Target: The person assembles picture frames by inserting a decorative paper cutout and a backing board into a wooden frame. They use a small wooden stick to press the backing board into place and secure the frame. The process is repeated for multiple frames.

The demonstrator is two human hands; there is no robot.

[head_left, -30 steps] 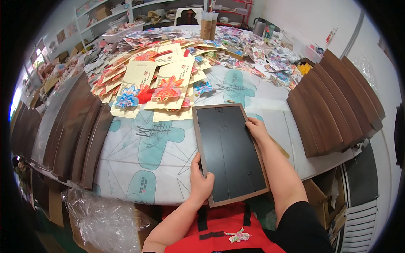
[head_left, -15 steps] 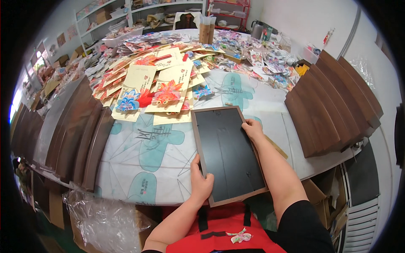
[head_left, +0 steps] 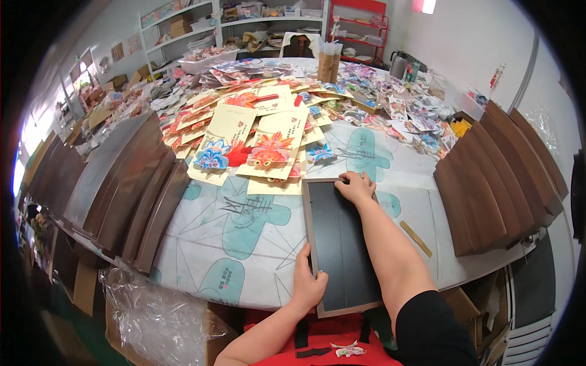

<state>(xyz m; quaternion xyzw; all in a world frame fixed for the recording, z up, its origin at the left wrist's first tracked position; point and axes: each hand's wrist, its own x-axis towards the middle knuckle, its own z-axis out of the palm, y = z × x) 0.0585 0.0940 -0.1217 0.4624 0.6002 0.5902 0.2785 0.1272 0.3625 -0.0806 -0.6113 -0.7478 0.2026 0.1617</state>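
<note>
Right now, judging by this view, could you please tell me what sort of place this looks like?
Probably a small craft workshop: a dark-backed frame is held at a big table bearing heaped cream cards with fish-like ornaments, and crowded shelves stand behind.

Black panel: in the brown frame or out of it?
In: the black panel lies within the brown frame along its visible left and lower edges. The right hand partly covers the panel.
</note>
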